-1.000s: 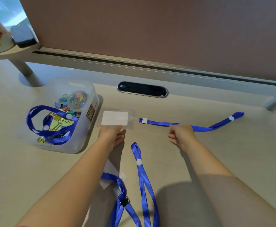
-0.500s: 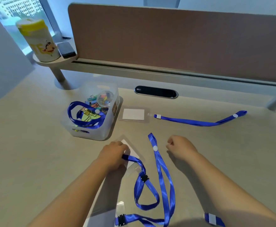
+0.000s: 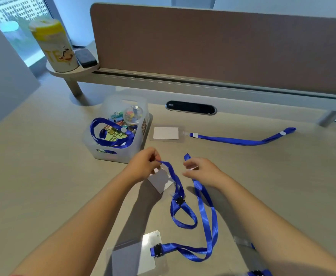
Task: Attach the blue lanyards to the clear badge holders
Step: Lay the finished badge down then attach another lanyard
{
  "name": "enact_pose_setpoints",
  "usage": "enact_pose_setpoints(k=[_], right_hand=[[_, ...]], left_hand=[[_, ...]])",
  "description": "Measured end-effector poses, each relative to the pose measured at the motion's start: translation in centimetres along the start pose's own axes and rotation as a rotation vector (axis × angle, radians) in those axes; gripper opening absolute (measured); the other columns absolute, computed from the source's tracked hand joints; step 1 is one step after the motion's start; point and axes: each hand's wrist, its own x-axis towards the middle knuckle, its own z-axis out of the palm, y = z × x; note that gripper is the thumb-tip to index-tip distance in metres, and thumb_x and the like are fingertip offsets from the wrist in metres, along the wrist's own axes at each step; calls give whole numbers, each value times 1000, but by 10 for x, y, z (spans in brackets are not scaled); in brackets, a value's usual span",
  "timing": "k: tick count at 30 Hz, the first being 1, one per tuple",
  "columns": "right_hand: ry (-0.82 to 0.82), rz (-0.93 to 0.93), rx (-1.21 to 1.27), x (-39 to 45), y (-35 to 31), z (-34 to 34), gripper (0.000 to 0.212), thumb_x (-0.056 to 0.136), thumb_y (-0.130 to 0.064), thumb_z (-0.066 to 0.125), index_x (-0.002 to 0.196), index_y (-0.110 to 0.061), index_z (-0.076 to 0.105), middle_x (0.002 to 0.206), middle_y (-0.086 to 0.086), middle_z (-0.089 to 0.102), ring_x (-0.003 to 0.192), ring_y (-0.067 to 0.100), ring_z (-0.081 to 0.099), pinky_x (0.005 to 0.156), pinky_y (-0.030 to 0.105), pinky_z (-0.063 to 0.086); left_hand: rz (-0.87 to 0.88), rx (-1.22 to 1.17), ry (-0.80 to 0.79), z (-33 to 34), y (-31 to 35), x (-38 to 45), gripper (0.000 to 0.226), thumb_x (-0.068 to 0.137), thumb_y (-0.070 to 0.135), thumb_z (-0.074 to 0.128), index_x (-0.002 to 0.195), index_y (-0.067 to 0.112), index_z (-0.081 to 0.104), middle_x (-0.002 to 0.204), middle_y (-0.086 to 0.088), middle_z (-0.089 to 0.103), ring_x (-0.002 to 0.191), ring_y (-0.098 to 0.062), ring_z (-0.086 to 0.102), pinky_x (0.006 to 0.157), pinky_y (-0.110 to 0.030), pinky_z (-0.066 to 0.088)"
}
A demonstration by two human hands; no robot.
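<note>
1. Two bare forearms reached in from the near edge of the desk (image 3: 43, 176), converging just short of a translucent storage bin (image 3: 121, 154).
2. The left hand (image 3: 145, 165) was curled, knuckles up, with its fingertips closed in a pinch on the end of a blue lanyard (image 3: 176, 188), lifting that end just above a clear badge holder (image 3: 161, 181) that lay tilted beneath the hand.
3. The right hand (image 3: 202, 171) hovered palm-down just beside it, fingers loosely bent and parted, gripping nothing that could be seen (a lanyard strap ran under it, and whether a fingertip touched it could not be told).
4. From the pinch, the lanyard ran down past a black clip (image 3: 180, 200) and looped on the desk between the two forearms.
5. A second badge holder (image 3: 137, 255) lay near the bottom edge of the view, with a black clip at its corner joined to a blue strap.
6. A finished badge holder (image 3: 166, 133) lay flat beyond the hands, right of the bin, its own blue lanyard (image 3: 238, 140) stretched out to the right.
7. Another blue lanyard (image 3: 107, 136) sat coiled in the bin, over coloured binder clips.
</note>
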Motion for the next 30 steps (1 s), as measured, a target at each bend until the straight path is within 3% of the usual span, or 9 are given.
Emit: enact_pose_setpoints(k=[3, 6, 8, 12, 16, 19, 26, 28, 30], right_hand=[[-83, -35, 90, 2, -14, 9, 37, 87, -18, 57, 124, -13, 54, 120, 4, 58, 106, 18, 54, 77, 24, 48], [-27, -36, 85, 7, -14, 14, 11, 89, -16, 53, 85, -11, 62, 84, 6, 62, 78, 17, 58, 70, 24, 44], [33, 19, 72, 13, -4, 13, 27, 91, -14, 51, 64, -13, 51, 69, 5, 56, 66, 16, 59, 69, 29, 44], [234, 163, -37, 19, 20, 5, 42, 91, -13, 48, 52, -14, 34, 55, 4, 43, 50, 15, 41, 52, 27, 30], [315, 247, -21, 24, 37, 5, 38, 88, -11, 45, 52, -15, 34, 68, 10, 52, 64, 21, 43, 53, 29, 29], [312, 278, -47, 24, 41, 7, 40, 88, -12, 47, 51, -15, 30, 58, 4, 43, 55, 19, 35, 49, 28, 25], [302, 305, -52, 24, 44, 7, 34, 85, -12, 48, 55, -15, 31, 57, 1, 36, 54, 19, 32, 51, 29, 27], [304, 304, -53, 21, 40, 4, 13, 86, -14, 51, 73, -9, 51, 74, 9, 55, 69, 28, 52, 62, 33, 43], [317, 293, -60, 20, 36, 2, 26, 87, -15, 54, 110, -3, 54, 110, 16, 61, 102, 32, 60, 84, 39, 48]], left_hand=[[10, -187, -45, -7, 16, -3, 25, 88, 1, 49, 70, 17, 48, 71, 0, 57, 65, -13, 53, 63, -21, 46], [-25, -315, -87, -7, 13, -4, 17, 88, 2, 50, 77, 15, 53, 77, -1, 59, 71, -13, 56, 69, -22, 48], [-51, -305, -74, -7, 4, -3, 10, 86, 5, 55, 91, 13, 56, 89, -3, 60, 84, -16, 57, 76, -26, 48], [-172, 29, 38, 3, -26, 7, 39, 86, 16, 58, 124, 11, 48, 129, -8, 53, 119, -24, 49, 97, -36, 43], [-226, 379, 50, 22, -47, 18, 54, 79, 29, 66, 125, 12, 44, 131, -11, 51, 118, -28, 49, 98, -40, 44], [-269, 592, 64, 30, -47, 25, 71, 73, 37, 71, 128, 11, 35, 137, -14, 40, 127, -31, 37, 102, -42, 39], [-504, 608, 32, 30, -41, 36, 97, 57, 44, 81, 131, 7, 31, 136, -15, 41, 125, -30, 41, 99, -38, 41], [-505, 645, 7, 27, -41, 32, 89, 58, 47, 79, 127, 9, 37, 134, -14, 43, 124, -29, 41, 99, -38, 40], [-472, 600, 9, 23, -39, 28, 77, 64, 45, 76, 123, 9, 42, 129, -14, 47, 120, -30, 44, 96, -38, 42]])
